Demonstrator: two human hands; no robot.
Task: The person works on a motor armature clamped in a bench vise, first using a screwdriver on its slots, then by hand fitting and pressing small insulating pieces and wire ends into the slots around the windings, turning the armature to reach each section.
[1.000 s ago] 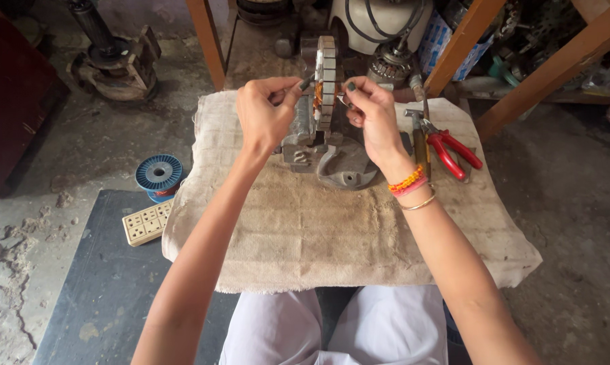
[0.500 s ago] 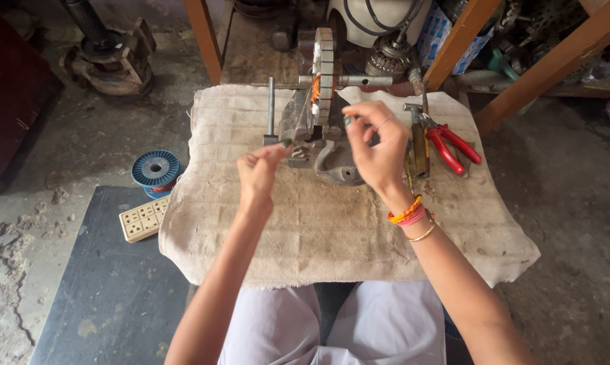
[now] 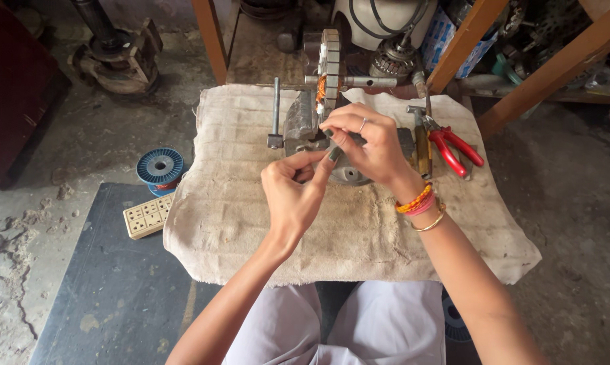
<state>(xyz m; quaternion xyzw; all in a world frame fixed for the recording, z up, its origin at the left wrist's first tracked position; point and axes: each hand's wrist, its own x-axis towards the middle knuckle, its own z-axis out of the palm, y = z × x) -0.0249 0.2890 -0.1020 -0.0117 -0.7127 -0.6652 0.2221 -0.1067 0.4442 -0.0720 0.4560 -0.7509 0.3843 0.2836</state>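
A grey metal vise (image 3: 299, 122) stands on a beige cloth (image 3: 237, 203) and clamps a laminated motor stator ring (image 3: 330, 57) upright. My right hand (image 3: 372, 145) hovers just in front of the vise, fingers curled and fingertips pinched together. It wears a ring and orange, pink and gold bangles. Just below it, my left hand (image 3: 293, 196) has thumb and forefinger pinched and touching the right fingertips. Anything held between the fingers is too thin to see.
Red-handled pliers (image 3: 457, 149) and a wooden-handled tool (image 3: 421, 138) lie right of the vise. The vise's handle rod (image 3: 276, 111) sticks out on the left. A blue wire spool (image 3: 159, 167) and a cream socket strip (image 3: 148, 216) sit on the floor at left. Wooden legs and motor parts crowd the back.
My left hand came in from the left and up to meet the right fingertips. My right hand dropped from beside the stator to just in front of the vise.
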